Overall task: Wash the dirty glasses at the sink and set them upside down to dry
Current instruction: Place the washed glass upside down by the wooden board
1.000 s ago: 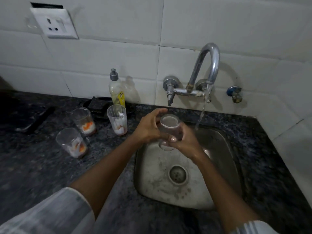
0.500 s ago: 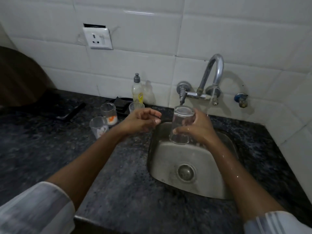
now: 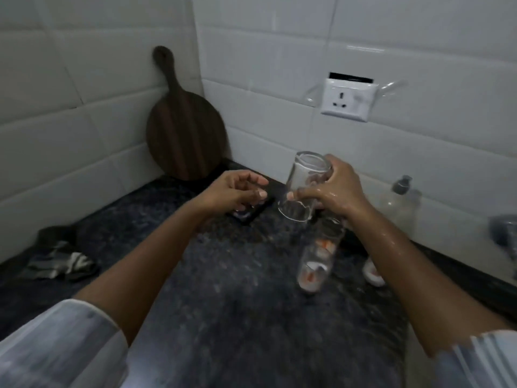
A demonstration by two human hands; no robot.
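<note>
A clear inverted drinking glass (image 3: 303, 189) was gripped by the wet right hand (image 3: 333, 189) above the dark speckled counter (image 3: 223, 289); the left hand (image 3: 235, 191) was held loosely open, empty. Bare counter lay at 7 o'clock; dirty residue-streaked glasses (image 3: 316, 264) stood at 5 o'clock.

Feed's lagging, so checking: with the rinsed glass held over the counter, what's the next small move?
Probably lower the clean glass, already mouth-down in the right hand, onto bare counter left of the dirty glasses. The left hand is empty.

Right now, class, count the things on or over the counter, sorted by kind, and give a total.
Clean glass, held upside down: 1
Dirty glasses: 3
Soap bottle: 1
Wooden board: 1
Crumpled cloth: 1
Dark flat object, unclear: 1
Total: 8
</note>
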